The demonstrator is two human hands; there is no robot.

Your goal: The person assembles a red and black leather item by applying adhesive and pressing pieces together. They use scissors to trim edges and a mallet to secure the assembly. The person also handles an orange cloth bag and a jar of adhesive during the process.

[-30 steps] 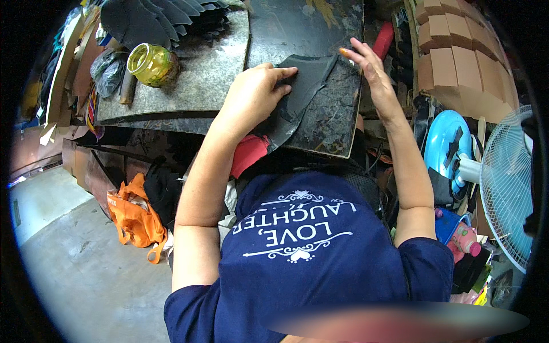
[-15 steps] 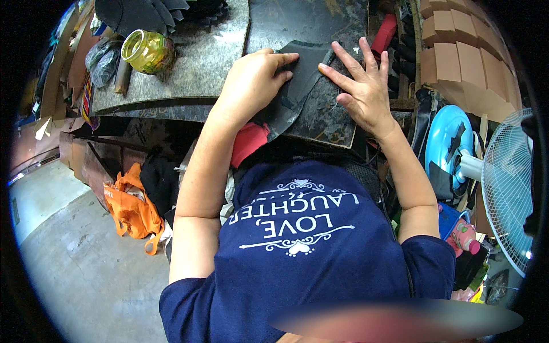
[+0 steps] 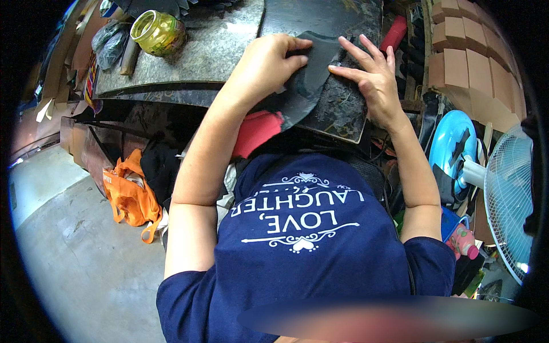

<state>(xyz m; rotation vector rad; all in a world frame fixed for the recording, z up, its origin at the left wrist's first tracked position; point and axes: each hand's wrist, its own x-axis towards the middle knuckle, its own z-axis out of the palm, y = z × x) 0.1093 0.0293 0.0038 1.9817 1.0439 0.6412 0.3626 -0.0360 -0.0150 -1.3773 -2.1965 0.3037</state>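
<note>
A bare grey concrete floor is seen at the lower left, lit pale near the edge. The dark stone-look counter is crammed into a cluttered workshop corner. Brown cardboard boxes are stacked at the upper right, a white fan is parked on the right, and an orange bag is dumped below the counter.

I count my two hands, left and right, on one dark cut sheet. One gold jar stands on the surface; one orange bag, one white fan, one blue disc.
</note>
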